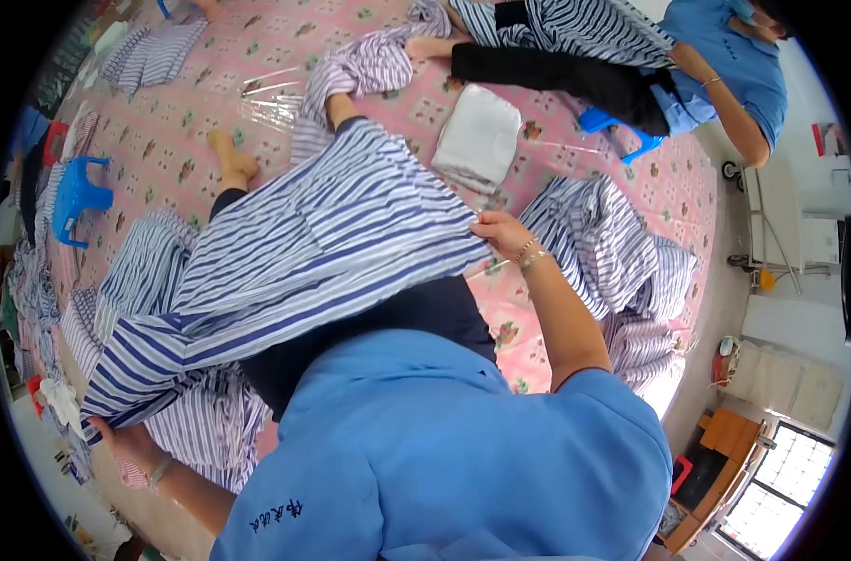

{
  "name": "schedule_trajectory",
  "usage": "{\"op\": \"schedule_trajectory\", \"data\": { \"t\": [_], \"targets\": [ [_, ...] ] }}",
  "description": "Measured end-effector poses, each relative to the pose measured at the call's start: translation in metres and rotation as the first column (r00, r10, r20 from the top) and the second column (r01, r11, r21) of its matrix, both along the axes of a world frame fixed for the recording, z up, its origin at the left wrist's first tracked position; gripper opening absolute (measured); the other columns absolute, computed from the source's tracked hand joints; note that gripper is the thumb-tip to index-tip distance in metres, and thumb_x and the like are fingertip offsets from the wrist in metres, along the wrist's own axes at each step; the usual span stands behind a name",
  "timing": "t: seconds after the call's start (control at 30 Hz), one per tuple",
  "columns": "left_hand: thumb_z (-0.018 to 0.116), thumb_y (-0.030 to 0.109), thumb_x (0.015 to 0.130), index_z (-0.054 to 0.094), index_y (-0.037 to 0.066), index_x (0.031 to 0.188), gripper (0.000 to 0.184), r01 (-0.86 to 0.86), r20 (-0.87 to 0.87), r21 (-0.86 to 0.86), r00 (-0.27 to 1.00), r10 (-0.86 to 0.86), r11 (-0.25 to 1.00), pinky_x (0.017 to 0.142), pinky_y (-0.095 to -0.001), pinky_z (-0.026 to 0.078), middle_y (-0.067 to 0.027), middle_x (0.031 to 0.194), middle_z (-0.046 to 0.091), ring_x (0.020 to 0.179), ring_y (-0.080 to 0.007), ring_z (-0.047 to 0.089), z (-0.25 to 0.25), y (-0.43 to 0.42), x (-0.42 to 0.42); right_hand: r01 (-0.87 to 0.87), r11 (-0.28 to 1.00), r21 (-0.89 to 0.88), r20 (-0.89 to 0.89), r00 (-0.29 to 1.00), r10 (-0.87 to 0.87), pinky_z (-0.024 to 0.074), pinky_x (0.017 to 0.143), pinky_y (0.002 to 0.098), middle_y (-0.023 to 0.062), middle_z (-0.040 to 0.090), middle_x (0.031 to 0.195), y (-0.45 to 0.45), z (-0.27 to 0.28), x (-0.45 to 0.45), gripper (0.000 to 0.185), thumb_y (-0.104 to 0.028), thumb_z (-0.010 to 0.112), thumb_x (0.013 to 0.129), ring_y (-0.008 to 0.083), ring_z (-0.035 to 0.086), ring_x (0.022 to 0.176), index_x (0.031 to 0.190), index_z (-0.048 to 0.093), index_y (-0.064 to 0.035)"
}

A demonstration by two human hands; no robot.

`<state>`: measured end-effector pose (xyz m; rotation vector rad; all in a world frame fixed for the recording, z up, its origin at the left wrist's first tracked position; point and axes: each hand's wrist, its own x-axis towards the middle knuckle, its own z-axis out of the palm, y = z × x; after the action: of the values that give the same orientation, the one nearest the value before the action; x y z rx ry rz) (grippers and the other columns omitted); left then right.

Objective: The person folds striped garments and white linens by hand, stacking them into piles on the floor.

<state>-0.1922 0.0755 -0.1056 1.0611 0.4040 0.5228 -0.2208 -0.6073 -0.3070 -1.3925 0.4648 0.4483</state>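
A blue-and-white striped shirt [323, 238] is stretched across my lap and legs. My left hand [126, 443] is closed on the sleeve end at the lower left. At the other end, my right hand [502, 234] pinches the shirt's hem edge. Close to my right hand lies a pile of folded striped clothes [598, 238]. More striped clothes [210, 421] are heaped under and beside my left forearm. A folded white cloth [479, 136] rests on the floor covering beyond the shirt.
A pink flowered sheet [285, 51] covers the floor. A co-worker in a blue shirt [739, 70] sits at the upper right, holding a striped garment [584, 33]. A blue stool [79, 201] stands left. A wheeled cart [771, 220] and a wooden desk [725, 439] are at right.
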Motion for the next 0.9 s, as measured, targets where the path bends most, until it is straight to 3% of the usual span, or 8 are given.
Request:
{"op": "schedule_trajectory", "data": {
  "t": [0.03,0.2,0.27,0.4,0.47,0.6,0.7,0.9],
  "targets": [
    [0.053,0.037,0.087,0.033,-0.001,0.132,0.063,-0.021,0.005,0.020,1.000,0.021,1.000,0.105,-0.0415,0.022,-0.0149,0.138,0.033,0.126,-0.0282,0.033,0.006,0.008,0.002,-0.098,0.916,-0.388,-0.027,0.995,0.095,0.0420,0.078,0.0262,0.0021,0.063,0.088,-0.008,0.019,0.002,0.016,-0.012,0.061,0.081,0.0097,0.055,0.084,0.093,0.063,-0.0007],
    [0.050,0.038,0.088,0.031,-0.005,0.131,0.063,-0.132,0.071,0.149,0.990,0.122,0.980,0.105,-0.0409,0.022,-0.0161,0.137,0.034,0.125,-0.0273,0.033,0.055,0.002,0.010,0.082,0.894,-0.439,0.265,0.963,0.041,0.0411,0.061,0.0209,-0.0029,0.057,0.069,-0.023,0.121,0.013,0.014,-0.014,0.064,0.079,0.0044,0.050,0.067,0.081,0.062,-0.0003],
    [0.050,0.038,0.088,0.030,-0.005,0.131,0.064,-0.182,0.161,0.242,0.976,0.145,0.953,0.105,-0.0407,0.021,-0.0165,0.137,0.033,0.126,-0.0269,0.033,0.065,-0.007,0.011,0.041,0.749,-0.662,0.286,0.937,0.202,0.0408,0.059,0.0229,-0.0034,0.054,0.066,-0.023,0.105,0.020,0.015,-0.016,0.063,0.079,0.0048,0.048,0.063,0.078,0.060,-0.0014],
    [0.050,0.037,0.088,0.028,-0.001,0.134,0.064,-0.044,0.151,0.243,0.988,0.007,0.969,0.106,-0.0424,0.021,-0.0145,0.138,0.032,0.127,-0.0288,0.032,0.047,-0.007,0.010,-0.214,0.885,-0.414,-0.060,0.976,0.208,0.0392,0.058,0.0239,-0.0016,0.052,0.064,0.000,0.030,0.005,0.017,-0.019,0.063,0.079,0.0083,0.045,0.059,0.078,0.058,-0.0036],
    [0.050,0.037,0.088,0.028,-0.001,0.134,0.063,-0.035,0.135,0.250,0.991,0.001,0.968,0.106,-0.0430,0.021,-0.0145,0.138,0.032,0.127,-0.0288,0.032,0.043,-0.001,0.004,-0.203,0.696,-0.689,0.065,0.939,0.338,0.0376,0.056,0.0222,-0.0022,0.054,0.069,0.010,0.008,-0.009,0.017,-0.020,0.063,0.080,0.0071,0.046,0.062,0.078,0.059,-0.0042],
    [0.049,0.036,0.088,0.030,0.000,0.133,0.061,-0.035,0.143,0.275,0.990,-0.005,0.961,0.106,-0.0444,0.021,-0.0150,0.138,0.033,0.127,-0.0288,0.032,0.045,-0.008,0.000,-0.224,0.872,-0.435,-0.117,0.974,0.191,0.0387,0.055,0.0217,-0.0031,0.057,0.076,0.019,0.009,-0.020,0.015,-0.022,0.062,0.081,0.0064,0.050,0.066,0.083,0.061,-0.0069],
    [0.049,0.036,0.089,0.031,-0.001,0.133,0.060,-0.030,0.155,0.278,0.988,-0.014,0.960,0.105,-0.0444,0.021,-0.0158,0.137,0.033,0.126,-0.0289,0.033,0.045,-0.016,0.001,-0.060,0.996,-0.073,-0.195,0.980,0.044,0.0408,0.058,0.0203,-0.0061,0.058,0.083,0.019,-0.004,-0.026,0.018,-0.023,0.060,0.084,0.0057,0.054,0.074,0.097,0.060,-0.0116],
    [0.053,0.037,0.087,0.035,-0.003,0.129,0.061,-0.049,0.123,0.188,0.992,0.026,0.981,0.105,-0.0434,0.022,-0.0165,0.135,0.037,0.125,-0.0290,0.035,0.035,0.009,0.000,-0.043,0.999,0.015,-0.096,0.994,0.044,0.0401,0.064,0.0226,-0.0058,0.058,0.085,0.026,0.001,-0.033,0.024,-0.020,0.057,0.085,0.0051,0.052,0.078,0.106,0.059,-0.0090]
  ]
}}
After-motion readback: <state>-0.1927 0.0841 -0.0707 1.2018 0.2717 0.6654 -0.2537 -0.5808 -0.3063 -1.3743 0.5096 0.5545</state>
